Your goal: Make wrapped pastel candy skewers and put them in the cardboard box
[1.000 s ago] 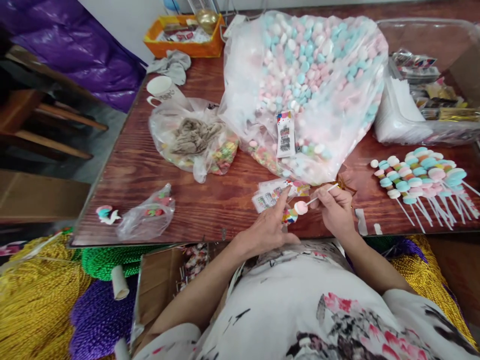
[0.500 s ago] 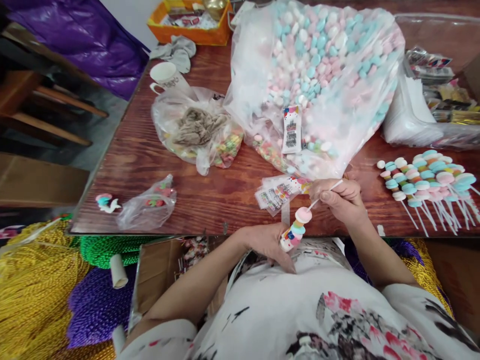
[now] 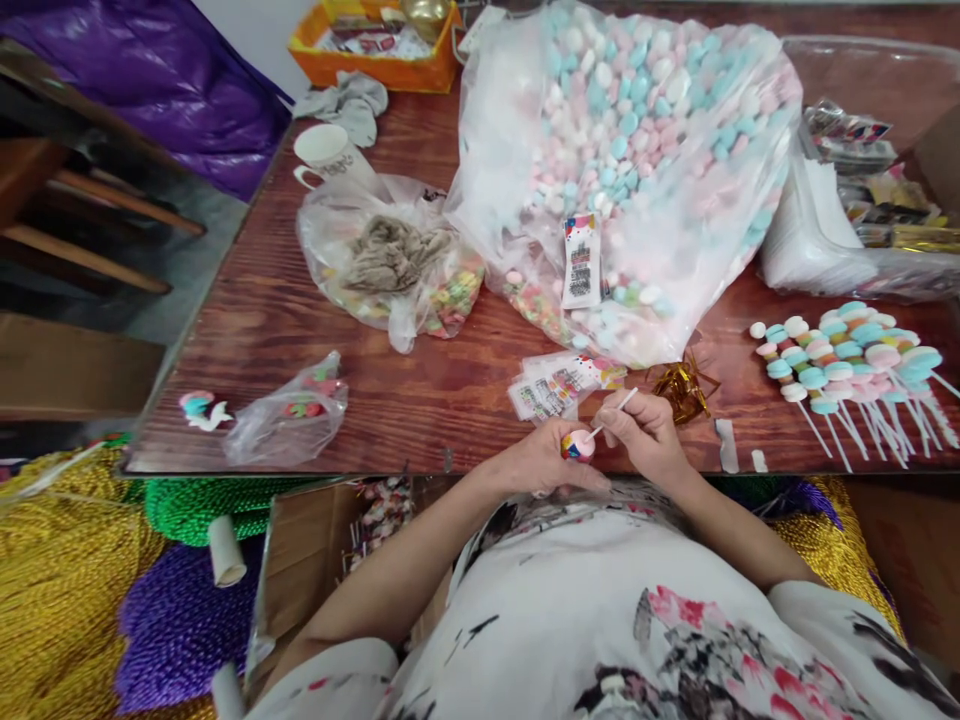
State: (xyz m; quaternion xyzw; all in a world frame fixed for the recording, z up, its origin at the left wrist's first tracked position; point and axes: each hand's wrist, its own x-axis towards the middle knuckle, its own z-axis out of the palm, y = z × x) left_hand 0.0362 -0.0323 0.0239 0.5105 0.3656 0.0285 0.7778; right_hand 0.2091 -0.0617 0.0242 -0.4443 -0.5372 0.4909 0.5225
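My left hand [image 3: 546,462] is closed around a small printed plastic bag [image 3: 574,450] at the table's front edge. A candy skewer [image 3: 581,440] stands in its mouth, with a pink-and-white end facing up; the rest is hidden by the bag and my fingers. My right hand [image 3: 643,430] pinches the skewer's white stick close above the candy. Just beyond my hands lie several flat printed bags [image 3: 551,385]. Gold twist ties [image 3: 684,390] lie beside my right hand, and a strip of tape [image 3: 726,445] hangs near the edge.
A big clear bag of pastel candies [image 3: 630,130] fills the back middle. Finished-looking candy skewers [image 3: 847,360] are piled at right, below a plastic bin [image 3: 817,265]. At left are a smaller candy bag [image 3: 330,240], a mug [image 3: 322,150] and an orange box [image 3: 360,70].
The candy stack has gone down into the printed bag, leaving only its top showing. My right hand has moved left and lower, towards my left hand, uncovering the gold ties and tape.
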